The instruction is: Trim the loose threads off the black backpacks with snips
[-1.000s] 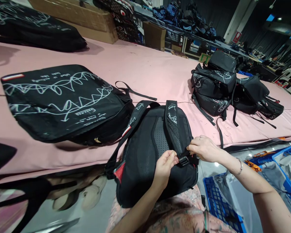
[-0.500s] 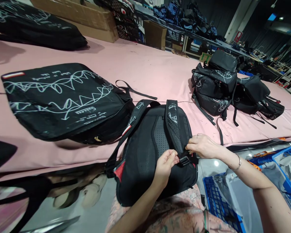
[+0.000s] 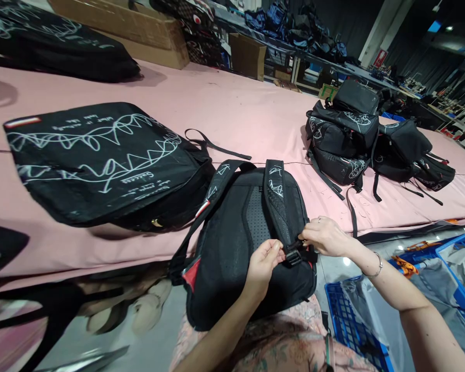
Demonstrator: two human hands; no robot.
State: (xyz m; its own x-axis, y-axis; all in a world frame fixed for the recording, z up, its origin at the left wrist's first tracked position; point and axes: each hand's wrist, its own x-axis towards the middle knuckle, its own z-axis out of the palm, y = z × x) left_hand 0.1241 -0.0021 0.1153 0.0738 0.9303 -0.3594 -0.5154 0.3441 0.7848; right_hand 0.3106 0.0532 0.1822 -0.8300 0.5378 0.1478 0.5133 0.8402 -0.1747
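Observation:
A black backpack [image 3: 225, 258] leans on the table's edge and my lap, its padded back panel facing up. Its right shoulder strap [image 3: 276, 201], printed with white scribbles, runs down to a black buckle [image 3: 293, 257]. My left hand [image 3: 264, 263] is closed in a pinch at the left side of this buckle; what lies between the fingertips is too small to make out. On the other side, my right hand [image 3: 323, 236] pinches the dark webbing strap [image 3: 300, 244] just above the buckle. The left shoulder strap [image 3: 217, 191] hangs free of both hands.
A larger black backpack [image 3: 108, 160] with white scribbles lies left on the pink-covered table [image 3: 232, 113]. Several black backpacks [image 3: 344, 139] are piled at the right. Blue crates [image 3: 352, 315] stand on the floor to my right. A cardboard box [image 3: 139, 31] sits at the back.
My right hand has shifted very slightly right and down at the strap end. My left hand keeps its pinch beside the buckle, and the backpack stays in place.

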